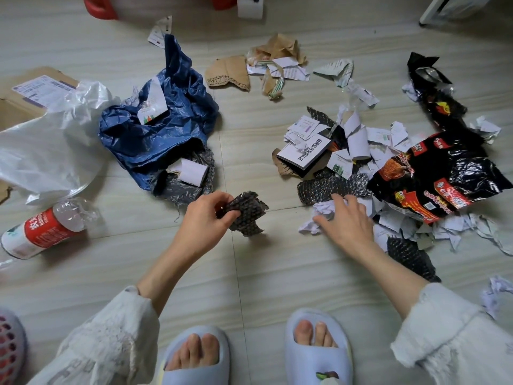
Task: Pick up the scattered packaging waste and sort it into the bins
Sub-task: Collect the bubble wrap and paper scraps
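Observation:
My left hand (pixel 206 218) pinches a torn piece of black bubble wrap (pixel 247 215) just above the floor at the centre. My right hand (pixel 345 220) reaches into the pile of torn white paper (pixel 388 140) on the right, its fingers touching a crumpled white paper scrap (pixel 323 209); I cannot tell whether it grips the scrap. A larger sheet of black bubble wrap (pixel 330 187) lies just beyond that hand. A black and red snack wrapper (pixel 441 179) covers part of the pile. Another black bubble wrap piece (pixel 410 257) lies to the right of my right forearm.
A blue plastic bag (pixel 155 129) holding a paper roll lies left of centre, beside a clear plastic bag (pixel 50 151), a cardboard box (pixel 30 90) and a crushed bottle with a red label (pixel 44 229). Torn cardboard (pixel 227 73) lies further back. My slippered feet (pixel 255 354) are at the bottom. A pink basket (pixel 9 348) is at the bottom left.

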### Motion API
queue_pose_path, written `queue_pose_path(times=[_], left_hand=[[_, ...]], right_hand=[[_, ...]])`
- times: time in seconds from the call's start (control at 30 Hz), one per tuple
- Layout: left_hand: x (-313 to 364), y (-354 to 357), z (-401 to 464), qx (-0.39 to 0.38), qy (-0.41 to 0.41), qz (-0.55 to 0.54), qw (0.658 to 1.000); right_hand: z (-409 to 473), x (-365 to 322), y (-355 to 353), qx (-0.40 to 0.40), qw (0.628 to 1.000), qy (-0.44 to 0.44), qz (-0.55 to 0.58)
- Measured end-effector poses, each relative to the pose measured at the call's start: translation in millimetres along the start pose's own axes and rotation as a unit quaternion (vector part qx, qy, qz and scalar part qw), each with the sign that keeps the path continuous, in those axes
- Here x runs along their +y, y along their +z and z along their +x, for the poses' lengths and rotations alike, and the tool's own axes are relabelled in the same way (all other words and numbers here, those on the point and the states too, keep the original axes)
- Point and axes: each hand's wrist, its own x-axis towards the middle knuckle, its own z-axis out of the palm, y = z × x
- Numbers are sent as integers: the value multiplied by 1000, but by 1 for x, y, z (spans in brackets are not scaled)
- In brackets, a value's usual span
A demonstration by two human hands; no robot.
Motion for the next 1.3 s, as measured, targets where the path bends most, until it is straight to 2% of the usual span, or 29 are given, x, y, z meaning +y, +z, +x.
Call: queue_pose_path(times=[0.17, 0.23, 0.3, 0.37, 0.47, 0.53, 0.6, 0.77, 0.87, 0.97, 1.1, 1.3], left_hand=[[0, 3, 0, -6, 3, -4, 1000], [1, 2, 0, -8, 5, -5, 1000], [2, 1, 0, -10, 8, -5, 1000], [2, 0, -1, -10, 8, -10, 1000], [2, -2, -4, -7, 8, -16, 1000], [2, -1, -4, -7, 11, -11, 1000], [2, 0, -5, -12, 15, -5, 1000], [3, 0, -3, -16, 23, -8, 1000], [0, 0, -2, -15, 21, -5, 1000], [-3, 2, -3, -15, 16, -4, 1000], [-1, 3, -4, -10, 18, -11, 1000], [21, -22, -17, 46, 2, -29, 998]], right_hand=[[-21, -20, 21, 19, 996, -77, -40], [-32, -29, 27, 19, 989, -136, -56], [-40, -31, 29, 27, 975, -218, -43], [-42, -26, 30, 23, 969, -248, 2], [-30, -13, 18, 38, 980, -183, 70], [-13, -2, 5, 77, 985, -140, 70], [7, 2, -11, 76, 989, -123, 24], [35, -11, -22, -49, 989, -111, -86], [28, -19, -14, 5, 986, -120, -114], [11, -18, 5, 101, 966, -192, -140], [0, -14, 9, 147, 958, -225, -103], [-32, -42, -40, 101, 979, -165, 64]])
